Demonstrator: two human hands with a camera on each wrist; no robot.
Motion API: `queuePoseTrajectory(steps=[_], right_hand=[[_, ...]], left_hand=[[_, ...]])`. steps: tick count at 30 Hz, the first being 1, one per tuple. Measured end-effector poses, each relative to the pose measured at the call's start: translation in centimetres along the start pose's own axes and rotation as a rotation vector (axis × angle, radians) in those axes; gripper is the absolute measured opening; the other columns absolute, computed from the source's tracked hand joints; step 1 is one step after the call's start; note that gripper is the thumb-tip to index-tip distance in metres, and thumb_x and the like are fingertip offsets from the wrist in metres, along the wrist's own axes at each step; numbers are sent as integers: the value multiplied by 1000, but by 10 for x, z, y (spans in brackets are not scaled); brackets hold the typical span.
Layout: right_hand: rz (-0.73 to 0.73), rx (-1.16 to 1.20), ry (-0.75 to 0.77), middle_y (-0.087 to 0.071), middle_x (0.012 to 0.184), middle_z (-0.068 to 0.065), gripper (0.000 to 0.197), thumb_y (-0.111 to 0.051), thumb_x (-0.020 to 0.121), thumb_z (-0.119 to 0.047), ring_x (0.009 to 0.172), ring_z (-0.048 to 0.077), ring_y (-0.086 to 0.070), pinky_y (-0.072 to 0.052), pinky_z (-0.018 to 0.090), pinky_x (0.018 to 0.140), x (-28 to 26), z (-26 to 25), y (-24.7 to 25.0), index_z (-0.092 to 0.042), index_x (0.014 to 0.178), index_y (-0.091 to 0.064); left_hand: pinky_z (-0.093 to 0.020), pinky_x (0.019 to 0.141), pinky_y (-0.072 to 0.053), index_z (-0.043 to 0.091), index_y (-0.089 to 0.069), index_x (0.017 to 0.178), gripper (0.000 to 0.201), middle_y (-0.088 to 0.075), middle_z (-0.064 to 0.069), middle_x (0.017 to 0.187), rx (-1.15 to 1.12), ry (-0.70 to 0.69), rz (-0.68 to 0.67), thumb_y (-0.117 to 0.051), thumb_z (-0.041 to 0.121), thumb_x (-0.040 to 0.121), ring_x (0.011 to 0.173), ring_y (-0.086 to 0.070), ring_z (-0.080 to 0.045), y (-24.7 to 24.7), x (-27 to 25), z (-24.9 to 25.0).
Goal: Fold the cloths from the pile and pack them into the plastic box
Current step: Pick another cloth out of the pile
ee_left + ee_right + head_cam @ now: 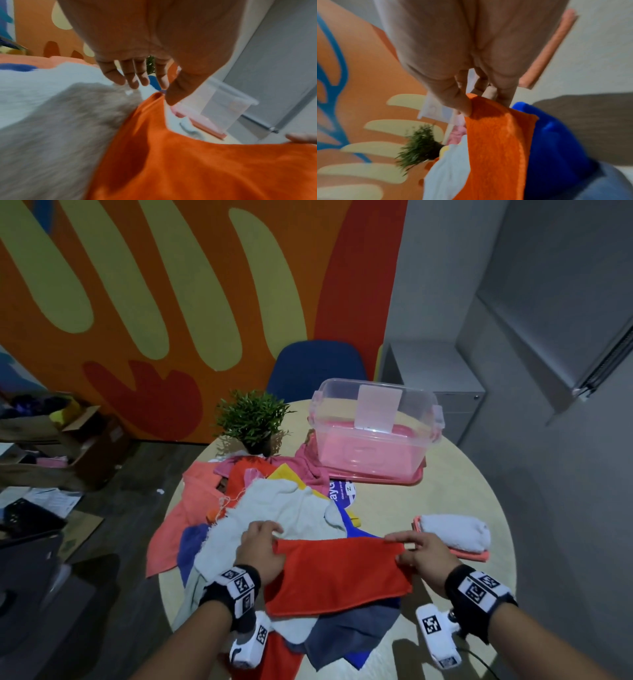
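Note:
An orange-red cloth [339, 573] lies spread over the near part of the cloth pile [239, 501] on the round table [462, 481]. My left hand [263, 546] pinches its far left corner, thumb against the cloth [188, 162], with the other fingers [130, 79] extended over a white cloth [42, 88]. At the far right corner my right hand [414, 553] pinches the cloth [496, 148] between thumb [462, 102] and fingers. The far edge is stretched between both hands. The clear plastic box [376, 436] stands at the back of the table on a pink lid, showing pink inside.
Folded white and salmon cloths [455, 534] are stacked to the right of my right hand. A potted green plant [253, 416] stands behind the pile, a blue chair [315, 368] behind the table. Cardboard boxes [78, 440] sit on the floor at left.

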State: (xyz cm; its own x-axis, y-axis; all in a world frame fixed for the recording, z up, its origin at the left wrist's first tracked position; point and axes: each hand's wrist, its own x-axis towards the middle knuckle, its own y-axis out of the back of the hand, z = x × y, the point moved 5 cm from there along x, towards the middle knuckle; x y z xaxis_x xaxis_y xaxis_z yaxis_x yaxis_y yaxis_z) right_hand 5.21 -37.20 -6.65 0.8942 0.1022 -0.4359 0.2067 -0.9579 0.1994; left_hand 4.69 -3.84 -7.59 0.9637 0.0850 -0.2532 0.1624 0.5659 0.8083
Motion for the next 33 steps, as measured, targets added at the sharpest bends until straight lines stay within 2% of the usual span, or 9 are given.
queuePoseTrajectory(steps=[5, 8, 11, 14, 18, 21, 24, 30, 33], right_hand=[[-229, -62, 380, -72, 93, 11, 40, -54, 78, 12, 75, 23, -63, -49, 33, 69, -23, -96, -26, -21, 90, -74], [-300, -32, 534, -73, 98, 12, 35, -56, 76, 12, 92, 28, -68, -55, 33, 85, -38, -141, -33, -16, 91, -72], [-282, 7, 612, -73, 101, 14, 35, -55, 76, 16, 99, 25, -68, -52, 28, 90, -45, -166, -26, -11, 90, -71], [-236, 10, 612, -72, 102, 19, 26, -65, 77, 3, 98, 36, -68, -55, 40, 89, -43, -169, -13, -18, 91, -72], [-172, -333, 565, -71, 103, -2, 36, -81, 77, -13, 94, 13, -68, -56, 31, 85, -37, -157, 0, -23, 108, -65], [11, -525, 563, -70, 84, -6, 20, -81, 80, -20, 75, 5, -63, -49, 24, 72, -37, -155, 8, -22, 96, -68], [142, -290, 591, -70, 75, -6, 13, -79, 81, -11, 65, 5, -61, -49, 24, 69, -36, -162, 19, -19, 85, -71], [81, -47, 672, -74, 77, -7, 17, -69, 84, 6, 74, 7, -68, -56, 21, 76, -46, -192, 19, -10, 91, -72], [58, 52, 647, -73, 74, -4, 16, -66, 86, 7, 68, 10, -68, -58, 22, 68, -47, -195, 18, -8, 91, -70]], left_hand=[[-29, 109, -34, 29, -52, 132, 45, -43, 10, 136, -227, -445, -36, -66, 29, 89, 126, -41, -10, 28, 2, 109], [-20, 107, -32, 24, -48, 139, 53, -45, 10, 136, -286, -594, -153, -65, 17, 90, 125, -44, -5, 51, 6, 154], [-11, 91, -38, 15, -58, 122, 36, -59, 5, 123, -344, -599, -322, -65, 3, 88, 110, -54, 4, 64, 10, 166], [-19, 83, -43, 15, -53, 94, 20, -59, 0, 93, -562, -567, -460, -66, 3, 86, 88, -57, -5, 72, 6, 169], [-35, 81, -47, 14, -53, 92, 17, -57, -10, 83, -753, -517, -277, -63, 2, 87, 84, -55, -19, 92, 11, 164], [-36, 84, -49, 16, -62, 104, 23, -59, -16, 89, -766, -513, -168, -68, 2, 86, 86, -58, -22, 106, 10, 162], [-36, 88, -55, 16, -73, 94, 27, -74, -4, 92, -735, -516, -24, -71, -8, 82, 88, -68, -19, 122, 10, 156], [-23, 78, -55, 5, -74, 90, 20, -73, -1, 83, -735, -521, 57, -72, -11, 78, 81, -69, -12, 147, -2, 157], [-27, 74, -55, 5, -72, 90, 8, -71, -8, 83, -731, -515, 39, -69, -2, 86, 78, -66, -17, 150, -11, 157]])
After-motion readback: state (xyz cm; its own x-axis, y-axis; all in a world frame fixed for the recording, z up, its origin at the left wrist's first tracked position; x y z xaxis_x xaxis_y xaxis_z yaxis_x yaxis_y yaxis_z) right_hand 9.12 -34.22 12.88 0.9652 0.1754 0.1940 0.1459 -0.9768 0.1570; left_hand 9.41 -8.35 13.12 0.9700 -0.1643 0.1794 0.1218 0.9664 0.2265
